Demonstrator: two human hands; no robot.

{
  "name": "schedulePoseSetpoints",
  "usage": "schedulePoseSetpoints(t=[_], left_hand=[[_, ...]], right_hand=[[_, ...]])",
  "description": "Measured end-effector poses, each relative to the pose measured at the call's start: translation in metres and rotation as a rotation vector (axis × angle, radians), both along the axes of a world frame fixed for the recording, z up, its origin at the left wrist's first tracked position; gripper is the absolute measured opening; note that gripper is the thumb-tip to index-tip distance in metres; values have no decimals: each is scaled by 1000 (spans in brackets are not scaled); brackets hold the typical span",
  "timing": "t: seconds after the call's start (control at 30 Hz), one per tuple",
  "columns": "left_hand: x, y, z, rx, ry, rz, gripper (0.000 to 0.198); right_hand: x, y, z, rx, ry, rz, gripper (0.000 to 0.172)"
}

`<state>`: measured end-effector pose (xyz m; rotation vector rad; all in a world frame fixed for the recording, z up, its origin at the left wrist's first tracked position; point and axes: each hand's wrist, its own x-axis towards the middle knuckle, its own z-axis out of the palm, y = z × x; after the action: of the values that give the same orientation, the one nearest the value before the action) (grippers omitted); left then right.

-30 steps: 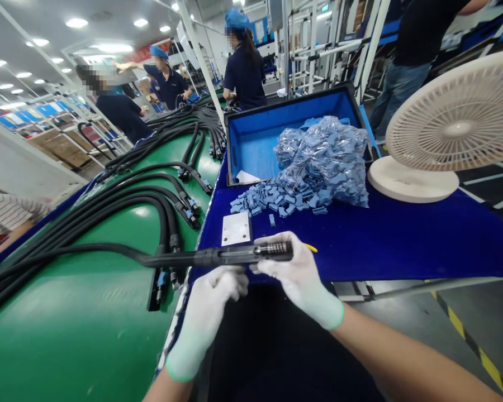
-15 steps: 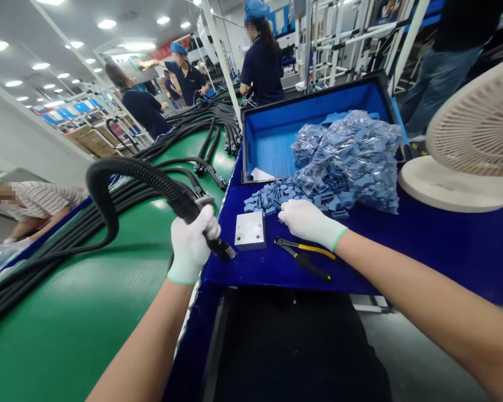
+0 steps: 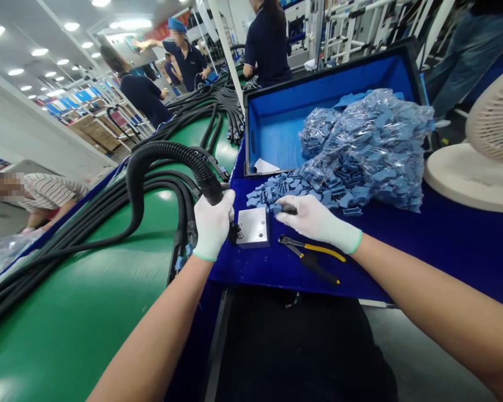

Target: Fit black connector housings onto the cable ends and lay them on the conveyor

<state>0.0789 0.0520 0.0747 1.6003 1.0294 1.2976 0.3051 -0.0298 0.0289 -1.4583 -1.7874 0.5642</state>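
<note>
Black corrugated cable (image 3: 171,152) now lowered beside the metal plate (image 3: 252,228), clenched in my left hand (image 3: 213,225); my right hand (image 3: 314,219) grasps a small blue part (image 3: 277,208).

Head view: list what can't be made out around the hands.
- End of the black cable: head view, mostly hidden by the left hand; its shape can't be told.
- Small dark piece: head view, partly covered by the right hand and too small to identify.
- Blue pieces in the plastic bag: head view, blurred by the plastic.
- Fan: head view, cut off by the right edge.
</note>
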Motion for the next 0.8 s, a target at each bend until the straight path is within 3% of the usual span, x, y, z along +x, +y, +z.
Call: schedulePoseSetpoints(t=[0.1, 0.23, 0.4, 0.57, 0.8], left_hand=[[-3, 0, 5, -30, 49, -103, 27], [-12, 4, 8, 20, 165, -97, 28], [-15, 11, -2, -38, 71, -111, 33], [-15, 16, -11, -82, -25, -126, 33], [-7, 13, -5, -109, -89, -146, 37]], right_hand=[[-22, 7, 19, -40, 131, 230, 21], [-55, 28, 30, -91, 217, 263, 11], [-79, 54, 17, -164, 305, 275, 30], [-81, 66, 5, -162, 326, 331, 43], [-80, 72, 17, -232, 256, 327, 46]])
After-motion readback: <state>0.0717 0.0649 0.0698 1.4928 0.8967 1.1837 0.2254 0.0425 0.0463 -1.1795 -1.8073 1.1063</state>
